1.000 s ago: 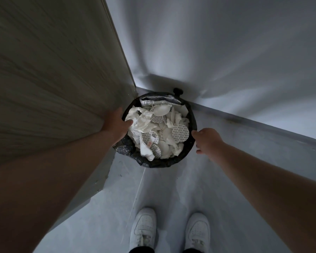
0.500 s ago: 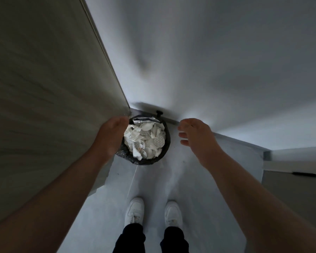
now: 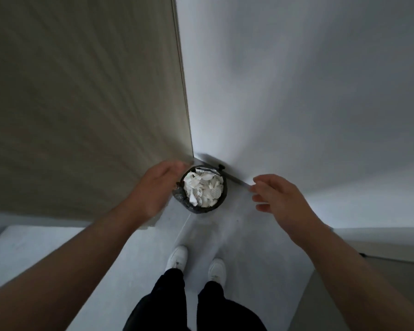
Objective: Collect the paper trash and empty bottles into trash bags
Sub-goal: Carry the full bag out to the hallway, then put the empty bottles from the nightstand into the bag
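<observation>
A small round bin lined with a black trash bag [image 3: 221, 202] stands on the floor in the corner, filled to the top with crumpled white paper trash [image 3: 202, 191]. My left hand [image 3: 157, 187] hovers above and to the left of the bin, fingers relaxed and holding nothing. My right hand [image 3: 281, 199] hangs to the right of the bin, well apart from it, fingers loosely spread and empty. Both hands are higher than the bin's rim.
A wood-grain panel [image 3: 81, 103] rises on the left, right beside the bin. A white wall [image 3: 308, 91] closes the back. My white shoes [image 3: 177, 258] stand on the grey floor [image 3: 129, 271] below the bin. A cabinet edge [image 3: 392, 256] shows at the right.
Both hands have let go of the bin's rim and risen away from it. The view has pulled up and back, so the bin looks much smaller and farther below.
</observation>
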### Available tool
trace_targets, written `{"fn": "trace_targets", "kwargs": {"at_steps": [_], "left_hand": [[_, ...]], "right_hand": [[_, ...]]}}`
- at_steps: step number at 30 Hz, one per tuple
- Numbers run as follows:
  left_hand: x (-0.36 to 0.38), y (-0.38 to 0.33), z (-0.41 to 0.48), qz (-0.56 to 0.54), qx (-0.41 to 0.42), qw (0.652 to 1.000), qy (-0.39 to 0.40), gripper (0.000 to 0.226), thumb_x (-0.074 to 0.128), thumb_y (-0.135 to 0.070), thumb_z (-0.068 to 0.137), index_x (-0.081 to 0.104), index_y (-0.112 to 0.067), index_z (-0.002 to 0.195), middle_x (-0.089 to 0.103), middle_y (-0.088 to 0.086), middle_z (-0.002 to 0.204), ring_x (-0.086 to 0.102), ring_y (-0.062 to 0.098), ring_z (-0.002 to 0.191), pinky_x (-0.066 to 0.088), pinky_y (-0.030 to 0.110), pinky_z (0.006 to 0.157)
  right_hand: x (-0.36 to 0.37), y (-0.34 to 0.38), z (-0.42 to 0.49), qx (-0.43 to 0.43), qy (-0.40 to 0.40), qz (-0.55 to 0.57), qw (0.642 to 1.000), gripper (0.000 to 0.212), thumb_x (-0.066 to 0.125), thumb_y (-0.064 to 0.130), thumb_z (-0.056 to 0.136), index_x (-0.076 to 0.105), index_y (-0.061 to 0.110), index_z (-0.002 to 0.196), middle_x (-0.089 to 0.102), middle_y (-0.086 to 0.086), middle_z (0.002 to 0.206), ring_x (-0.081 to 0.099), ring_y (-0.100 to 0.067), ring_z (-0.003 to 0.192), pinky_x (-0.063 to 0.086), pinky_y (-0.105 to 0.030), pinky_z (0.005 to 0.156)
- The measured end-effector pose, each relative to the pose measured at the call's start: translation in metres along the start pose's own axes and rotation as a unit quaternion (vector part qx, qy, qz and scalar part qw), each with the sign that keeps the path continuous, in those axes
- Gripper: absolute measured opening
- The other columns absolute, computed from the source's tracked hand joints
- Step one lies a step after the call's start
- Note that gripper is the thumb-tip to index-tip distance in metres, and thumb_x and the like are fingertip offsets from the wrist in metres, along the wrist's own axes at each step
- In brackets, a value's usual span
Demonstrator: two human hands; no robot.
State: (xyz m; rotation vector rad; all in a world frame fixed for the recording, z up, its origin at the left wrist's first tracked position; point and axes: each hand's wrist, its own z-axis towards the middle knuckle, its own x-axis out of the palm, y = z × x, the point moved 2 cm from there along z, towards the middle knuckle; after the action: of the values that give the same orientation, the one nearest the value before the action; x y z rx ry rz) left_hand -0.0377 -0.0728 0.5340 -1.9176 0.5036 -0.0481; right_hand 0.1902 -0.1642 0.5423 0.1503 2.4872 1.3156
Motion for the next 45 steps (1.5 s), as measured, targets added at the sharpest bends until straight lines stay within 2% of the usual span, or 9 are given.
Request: {"fn": "trace_targets", "kwargs": {"at_steps": [5, 7, 12, 19, 24, 29, 33, 37, 45], "left_hand": [[-0.029, -0.016, -0.079, -0.005, -0.004, 0.998, -0.059, 0.019, 0.047, -0.046, 0.09, 0.063, -0.035, 0.09, 0.064, -0.005, 0.108, 0.059, 0.018, 0.108, 0.047, 0.041, 0.098], [-0.038, -0.016, -0.111, -0.008, 0.002, 0.997, -0.079, 0.02, 0.042, -0.034, 0.099, 0.061, -0.034, 0.092, 0.064, -0.004, 0.108, 0.058, 0.017, 0.107, 0.048, 0.036, 0.094], [-0.067, -0.012, -0.184, -0.05, -0.001, 0.984, -0.169, 0.027, 0.037, -0.043, 0.094, 0.059, -0.031, 0.104, 0.062, -0.011, 0.111, 0.057, 0.004, 0.104, 0.047, 0.023, 0.088], [-0.129, 0.001, -0.292, -0.095, 0.012, 0.953, -0.287, 0.03, 0.039, -0.048, 0.092, 0.062, -0.032, 0.104, 0.065, -0.011, 0.111, 0.059, 0.002, 0.106, 0.047, 0.022, 0.09], [-0.184, 0.038, -0.382, -0.162, 0.019, 0.905, -0.394, 0.045, 0.043, -0.06, 0.075, 0.066, -0.032, 0.102, 0.068, -0.016, 0.105, 0.06, 0.001, 0.103, 0.048, 0.031, 0.094], [-0.228, 0.084, -0.478, -0.217, 0.011, 0.843, -0.491, 0.045, 0.048, -0.054, 0.075, 0.068, -0.022, 0.1, 0.071, -0.009, 0.1, 0.062, 0.008, 0.101, 0.051, 0.03, 0.089], [-0.249, 0.114, -0.542, -0.231, 0.009, 0.807, -0.543, 0.072, 0.06, -0.077, 0.054, 0.069, -0.021, 0.098, 0.072, -0.002, 0.1, 0.064, 0.008, 0.098, 0.052, 0.029, 0.085], [-0.271, 0.14, -0.589, -0.263, -0.008, 0.769, -0.583, 0.042, 0.045, -0.046, 0.076, 0.069, -0.02, 0.099, 0.071, 0.002, 0.103, 0.063, 0.012, 0.102, 0.05, 0.031, 0.088], [-0.342, 0.185, -0.619, -0.285, -0.017, 0.716, -0.637, 0.041, 0.046, -0.044, 0.076, 0.07, -0.02, 0.099, 0.073, -0.004, 0.101, 0.066, 0.008, 0.098, 0.05, 0.033, 0.088]], "right_hand": [[-0.005, 0.02, -0.048, -0.02, 0.03, -0.031, 0.999, 0.012, 0.053, 0.016, 0.097, 0.063, 0.021, 0.092, 0.067, -0.017, 0.106, 0.062, -0.023, 0.089, 0.053, -0.042, 0.085], [0.001, 0.03, -0.064, -0.03, 0.05, -0.042, 0.997, 0.013, 0.053, 0.015, 0.096, 0.064, 0.02, 0.09, 0.067, -0.015, 0.102, 0.061, -0.023, 0.087, 0.053, -0.042, 0.084], [0.033, 0.061, -0.1, -0.074, 0.129, -0.081, 0.986, 0.015, 0.063, 0.026, 0.086, 0.065, 0.013, 0.078, 0.063, -0.008, 0.08, 0.055, -0.02, 0.075, 0.046, -0.037, 0.072], [0.128, 0.09, -0.154, -0.145, 0.237, -0.175, 0.945, 0.013, 0.06, 0.022, 0.091, 0.069, 0.026, 0.1, 0.072, -0.002, 0.092, 0.068, -0.023, 0.088, 0.053, -0.042, 0.089], [0.211, 0.095, -0.216, -0.182, 0.32, -0.196, 0.909, 0.016, 0.056, 0.023, 0.095, 0.063, 0.032, 0.107, 0.072, 0.006, 0.099, 0.067, -0.013, 0.092, 0.053, -0.036, 0.089], [0.297, 0.086, -0.286, -0.198, 0.396, -0.213, 0.871, 0.015, 0.057, 0.018, 0.095, 0.064, 0.027, 0.103, 0.069, -0.005, 0.096, 0.062, -0.02, 0.087, 0.05, -0.045, 0.092], [0.357, 0.077, -0.34, -0.233, 0.445, -0.245, 0.829, 0.014, 0.055, 0.024, 0.095, 0.062, 0.03, 0.106, 0.068, -0.002, 0.102, 0.064, -0.023, 0.097, 0.052, -0.041, 0.094], [0.416, 0.068, -0.384, -0.253, 0.491, -0.267, 0.79, 0.016, 0.053, 0.025, 0.096, 0.061, 0.031, 0.108, 0.066, -0.007, 0.101, 0.063, -0.022, 0.098, 0.051, -0.042, 0.094], [0.53, 0.066, -0.409, -0.244, 0.53, -0.276, 0.763, 0.014, 0.053, 0.023, 0.096, 0.062, 0.03, 0.105, 0.068, -0.005, 0.101, 0.064, -0.019, 0.099, 0.053, -0.04, 0.093]]}}
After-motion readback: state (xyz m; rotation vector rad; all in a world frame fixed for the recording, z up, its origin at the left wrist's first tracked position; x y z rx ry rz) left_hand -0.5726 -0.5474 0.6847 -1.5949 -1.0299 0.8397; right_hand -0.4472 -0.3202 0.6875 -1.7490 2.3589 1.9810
